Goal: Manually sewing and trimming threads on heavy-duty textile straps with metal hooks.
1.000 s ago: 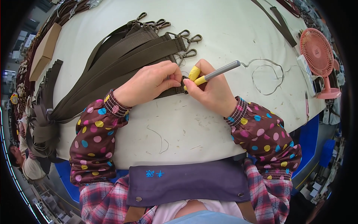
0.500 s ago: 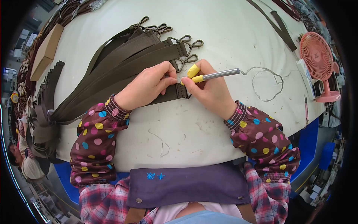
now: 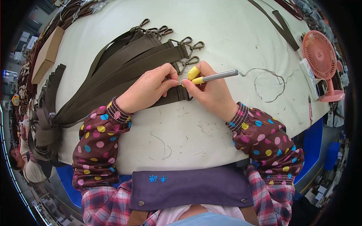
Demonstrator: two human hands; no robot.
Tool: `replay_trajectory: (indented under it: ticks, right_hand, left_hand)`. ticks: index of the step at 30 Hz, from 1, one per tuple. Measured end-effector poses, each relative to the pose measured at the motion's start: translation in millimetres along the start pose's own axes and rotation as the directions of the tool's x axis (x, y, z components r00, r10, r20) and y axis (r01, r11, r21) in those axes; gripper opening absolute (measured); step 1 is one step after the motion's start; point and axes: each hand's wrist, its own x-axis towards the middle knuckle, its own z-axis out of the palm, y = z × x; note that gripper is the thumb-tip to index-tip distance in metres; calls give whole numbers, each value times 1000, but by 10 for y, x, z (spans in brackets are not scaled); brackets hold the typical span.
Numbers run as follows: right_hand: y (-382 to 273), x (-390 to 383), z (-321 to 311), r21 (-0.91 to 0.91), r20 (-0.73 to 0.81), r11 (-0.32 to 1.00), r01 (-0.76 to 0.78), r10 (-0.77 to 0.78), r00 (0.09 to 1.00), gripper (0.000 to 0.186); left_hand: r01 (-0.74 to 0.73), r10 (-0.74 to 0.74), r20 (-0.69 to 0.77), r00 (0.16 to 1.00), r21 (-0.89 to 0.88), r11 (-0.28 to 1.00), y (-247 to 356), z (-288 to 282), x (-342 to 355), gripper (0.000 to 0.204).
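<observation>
My right hand [image 3: 212,90] grips a silver pen-shaped tool [image 3: 222,75] with yellow wrapping near its front and a thin cord at its back end. Yellow tape also covers one of that hand's fingertips. The tool's tip meets the pinched thumb and forefinger of my left hand [image 3: 151,84]; what those fingers hold is too small to make out. Just beneath both hands lies the stitched end of a dark olive strap [image 3: 177,95] with a metal ring. More such straps [image 3: 128,67] fan out beyond, with metal snap hooks [image 3: 193,60] at their ends.
At the right stand a pink fan [image 3: 319,56] and a white box-like device [image 3: 308,77]; the looped cord [image 3: 271,100] lies nearby. A cardboard box [image 3: 47,54] and bundled straps [image 3: 45,128] are at the left. A loose thread [image 3: 164,147] rests on the pale tabletop [image 3: 196,139].
The tool in my right hand has shifted slightly left, its tip closer to my left fingertips. My left hand and the straps stay nearly in place.
</observation>
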Motion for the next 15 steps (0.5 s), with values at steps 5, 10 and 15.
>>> replay_trajectory:
  ticks: [5, 10, 15]
  right_hand:
    - [-40, -20, -20, 18, -26, 1000, -19, 20, 999, 23]
    - [-51, -35, -79, 87, -161, 996, 10, 4, 987, 18]
    - [-54, -37, -87, 114, -156, 993, -4, 22, 988, 20]
  left_hand:
    - [-2, 1, -15, 1000, -53, 999, -34, 19, 10, 10]
    - [-281, 324, -91, 942, 315, 906, -35, 156, 44, 14]
    - [-211, 259, -108, 960, 334, 919, 7, 153, 97, 16]
